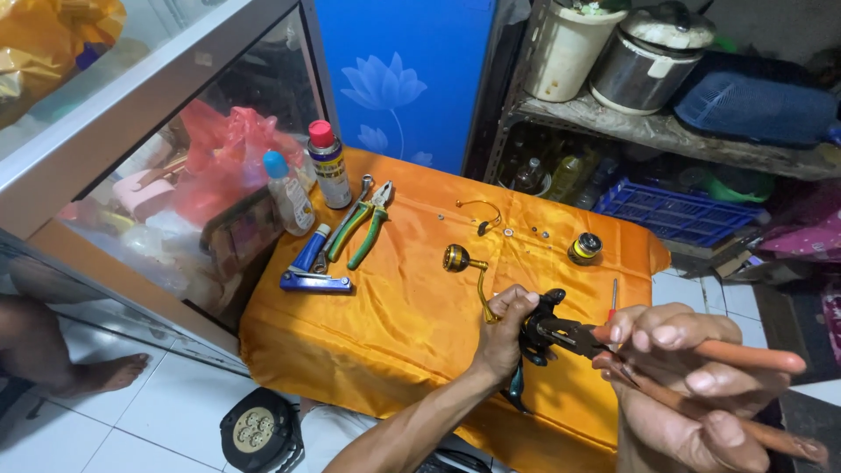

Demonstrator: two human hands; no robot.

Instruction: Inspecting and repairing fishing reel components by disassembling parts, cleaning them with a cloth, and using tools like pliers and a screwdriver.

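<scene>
We are partway through stripping a fishing reel [541,331]: our left hand [506,337] is clamped around its black body, held just above the orange cloth [394,324], while our right hand [679,385] squeezes orange-handled pliers [701,355] whose tips bite on the reel (the crank handle [469,267] already lies on the cloth nearby). The next move probably needs a steady twist without slipping.
</scene>
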